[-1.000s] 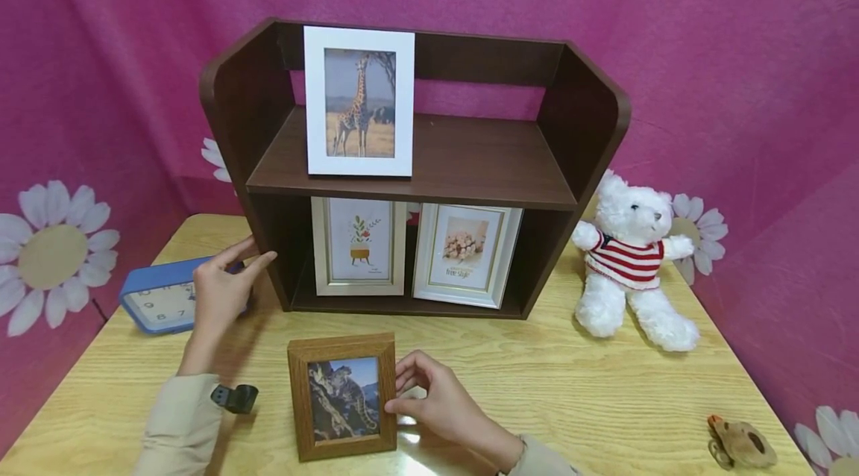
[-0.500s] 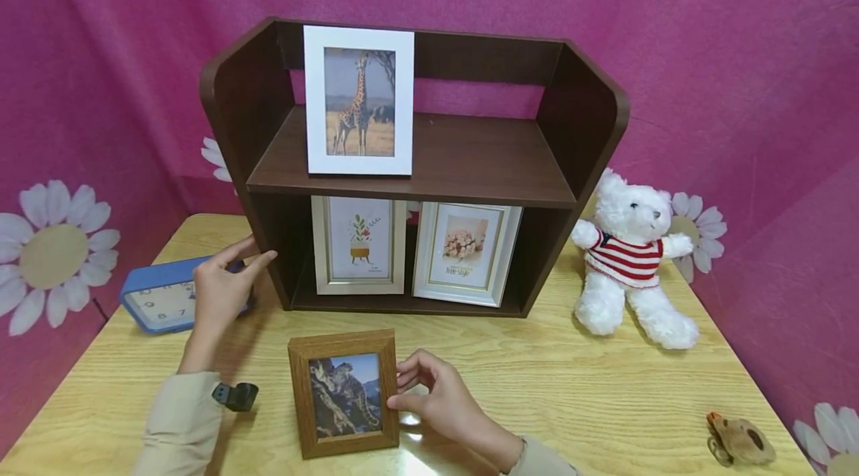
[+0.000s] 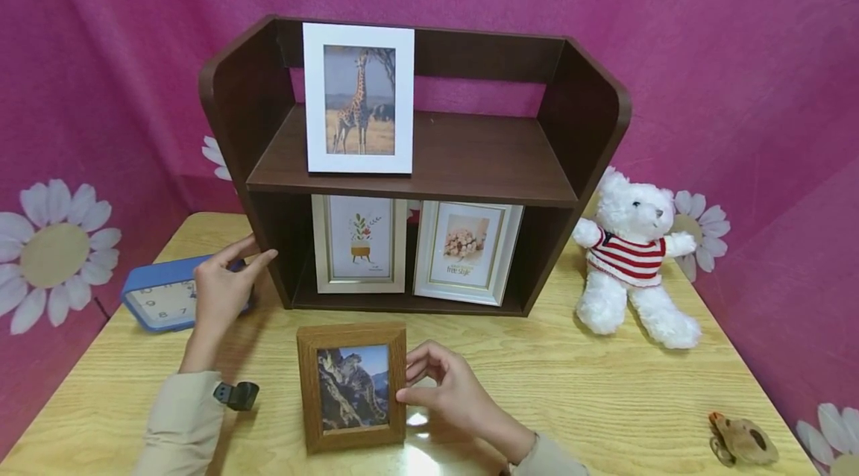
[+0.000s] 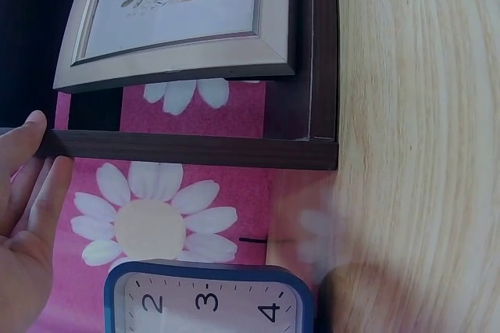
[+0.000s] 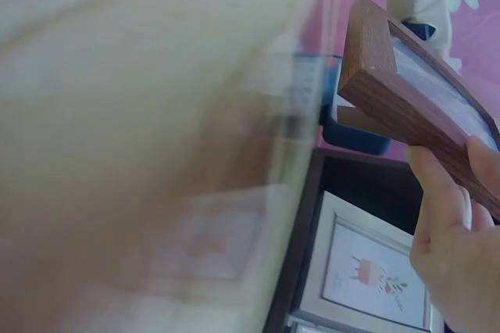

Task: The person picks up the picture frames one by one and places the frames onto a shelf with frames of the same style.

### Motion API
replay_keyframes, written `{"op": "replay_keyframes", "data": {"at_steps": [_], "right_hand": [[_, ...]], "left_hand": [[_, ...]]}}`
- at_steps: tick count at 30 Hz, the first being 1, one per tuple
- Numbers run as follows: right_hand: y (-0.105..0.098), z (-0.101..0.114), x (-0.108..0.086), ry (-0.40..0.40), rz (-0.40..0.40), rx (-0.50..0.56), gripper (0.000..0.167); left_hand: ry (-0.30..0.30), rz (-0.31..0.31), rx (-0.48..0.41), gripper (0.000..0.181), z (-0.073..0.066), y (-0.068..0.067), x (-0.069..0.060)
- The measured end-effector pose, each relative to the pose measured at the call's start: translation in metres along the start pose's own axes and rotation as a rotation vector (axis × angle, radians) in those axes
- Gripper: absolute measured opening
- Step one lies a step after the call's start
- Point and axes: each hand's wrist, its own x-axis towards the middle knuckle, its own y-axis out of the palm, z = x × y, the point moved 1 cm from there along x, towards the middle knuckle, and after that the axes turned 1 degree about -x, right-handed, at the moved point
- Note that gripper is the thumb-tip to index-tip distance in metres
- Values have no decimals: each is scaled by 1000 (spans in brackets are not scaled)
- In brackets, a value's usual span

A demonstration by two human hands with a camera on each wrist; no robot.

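Observation:
My right hand [image 3: 456,394] pinches the right edge of a brown wooden picture frame [image 3: 352,439] with a leopard-like cat photo. The frame stands tilted slightly back, in front of the shelf; in the right wrist view thumb and fingers lie on opposite faces of its side [image 5: 418,118]. At the dark brown two-tier shelf [image 3: 483,163], my left hand [image 3: 224,289] grips the front edge of the left side panel, thumb on one side and fingers on the other, as the left wrist view shows at the panel edge [image 4: 156,145].
A white giraffe photo frame [image 3: 359,163] stands on the upper tier. Below are a cream plant frame [image 3: 359,245] and a white flower frame [image 3: 463,252]. A blue clock [image 3: 157,278] sits left, a white teddy bear [image 3: 631,260] right, a small brown object [image 3: 745,440] front right.
The brown picture frame has moved slightly right and toward the shelf, together with my right hand. My left hand stays on the shelf's side panel.

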Motion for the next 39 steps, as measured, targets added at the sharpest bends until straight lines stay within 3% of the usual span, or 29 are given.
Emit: {"op": "replay_keyframes", "data": {"at_steps": [10, 20, 24, 33, 39], "right_hand": [[-22, 16, 1, -43, -41, -7, 35], [-52, 50, 0, -99, -114, -49, 34], [-65, 65, -1, -157, -133, -60, 32], [-90, 102, -5, -296, -159, 25, 41], [-104, 126, -5, -340, -194, 100, 40]], "left_hand": [[9, -10, 7, 33, 0, 0, 0], [6, -7, 2, 32, 0, 1, -1], [12, -5, 9, 32, 0, 1, -1], [6, -2, 24, 31, 0, 2, -1], [9, -6, 31, 31, 0, 1, -2]]}}
